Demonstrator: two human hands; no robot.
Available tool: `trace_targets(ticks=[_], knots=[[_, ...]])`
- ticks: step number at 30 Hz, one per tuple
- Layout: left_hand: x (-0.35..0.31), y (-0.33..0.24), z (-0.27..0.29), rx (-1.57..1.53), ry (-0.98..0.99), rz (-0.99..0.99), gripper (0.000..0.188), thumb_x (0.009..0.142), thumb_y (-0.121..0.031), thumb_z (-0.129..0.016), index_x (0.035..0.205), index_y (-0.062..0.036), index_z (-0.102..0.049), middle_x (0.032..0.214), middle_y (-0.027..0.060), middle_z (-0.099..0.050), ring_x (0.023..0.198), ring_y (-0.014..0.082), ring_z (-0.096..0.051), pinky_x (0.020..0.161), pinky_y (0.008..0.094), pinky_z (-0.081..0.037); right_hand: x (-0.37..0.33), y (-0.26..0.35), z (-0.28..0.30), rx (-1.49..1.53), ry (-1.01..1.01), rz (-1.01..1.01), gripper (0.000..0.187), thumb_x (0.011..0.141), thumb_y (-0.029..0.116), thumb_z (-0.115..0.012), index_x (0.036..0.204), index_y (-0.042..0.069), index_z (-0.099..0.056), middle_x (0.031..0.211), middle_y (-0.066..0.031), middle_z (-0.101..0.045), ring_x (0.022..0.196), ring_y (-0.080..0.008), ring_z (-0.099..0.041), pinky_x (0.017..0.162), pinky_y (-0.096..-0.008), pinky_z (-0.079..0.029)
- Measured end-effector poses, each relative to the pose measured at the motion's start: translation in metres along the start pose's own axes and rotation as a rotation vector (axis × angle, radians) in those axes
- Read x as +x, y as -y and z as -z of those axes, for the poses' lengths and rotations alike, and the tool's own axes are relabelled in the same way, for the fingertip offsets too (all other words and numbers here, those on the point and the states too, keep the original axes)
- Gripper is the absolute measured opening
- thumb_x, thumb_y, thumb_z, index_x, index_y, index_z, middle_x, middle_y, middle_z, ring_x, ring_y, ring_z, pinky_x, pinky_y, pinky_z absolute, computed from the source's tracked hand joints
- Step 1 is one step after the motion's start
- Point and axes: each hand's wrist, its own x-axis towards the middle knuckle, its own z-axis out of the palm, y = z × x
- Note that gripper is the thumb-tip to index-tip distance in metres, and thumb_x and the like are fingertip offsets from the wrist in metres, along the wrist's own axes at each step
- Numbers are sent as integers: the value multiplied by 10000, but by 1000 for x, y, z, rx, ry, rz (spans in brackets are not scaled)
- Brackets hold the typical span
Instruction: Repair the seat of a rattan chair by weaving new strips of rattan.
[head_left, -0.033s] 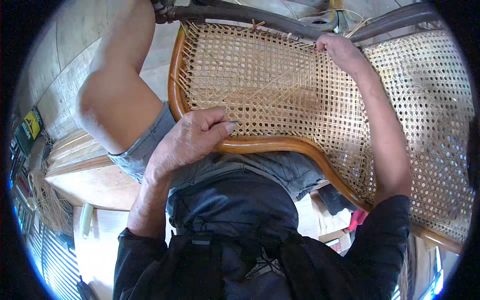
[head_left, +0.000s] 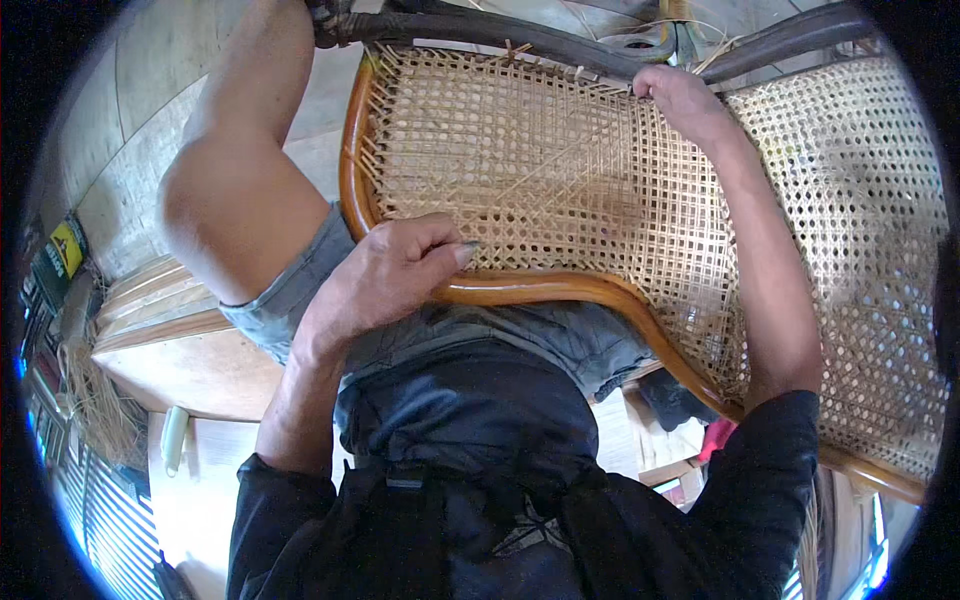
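Note:
Across my lap lies a woven cane panel [head_left: 520,170] in a curved, varnished wooden frame [head_left: 540,287]. My left hand [head_left: 395,270] rests at the frame's near rail, thumb and forefinger pinched together over the weave. A small dark tip shows at that thumb; what it belongs to, I cannot make out. At the panel's far edge my right hand [head_left: 682,105] is curled closed, beside a dark bar [head_left: 500,32]. Whatever its fingers hold is hidden. Loose cane ends [head_left: 370,165] stick out along the left rail, and diagonal strands cross the middle of the weave.
To the right, a second cane section [head_left: 850,200] continues, bordered by a wooden rail [head_left: 880,480]. My bare knee [head_left: 205,195] is left of the panel. Wooden boards [head_left: 180,340], a bundle of loose fibres [head_left: 100,400] and a pale green cylinder [head_left: 173,440] lie at the lower left.

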Motion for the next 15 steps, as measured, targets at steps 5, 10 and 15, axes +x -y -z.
trace_targets(ticks=[5, 10, 15], knots=[[-7, 8, 3, -47, 12, -97, 183, 848, -152, -543, 821, 28, -556, 644, 62, -492, 638, 97, -447, 582, 284, -407, -9, 76, -18, 355, -90, 70, 175, 872, 138, -511, 1001, 53, -593, 898, -41, -624, 834, -181, -575, 754, -299, -453], [-56, 9, 0, 203, -315, -314, 122, 779, -124, -591, 823, -11, -597, 965, 137, -592, 805, 294, -592, 700, 353, -471, -34, 125, -54, 299, 165, 293, 245, 853, 239, -559, 991, 45, -615, 920, -75, -629, 844, -179, -588, 760, -308, -457], [-68, 29, -13, 482, -501, -299, 115, 788, -141, -565, 797, -29, -587, 935, 126, -575, 775, 332, -579, 653, 416, -475, -44, 146, -63, 424, 249, 230, 219, 824, 252, -583, 932, 76, -653, 862, -82, -655, 788, -180, -610, 733, -321, -464]])
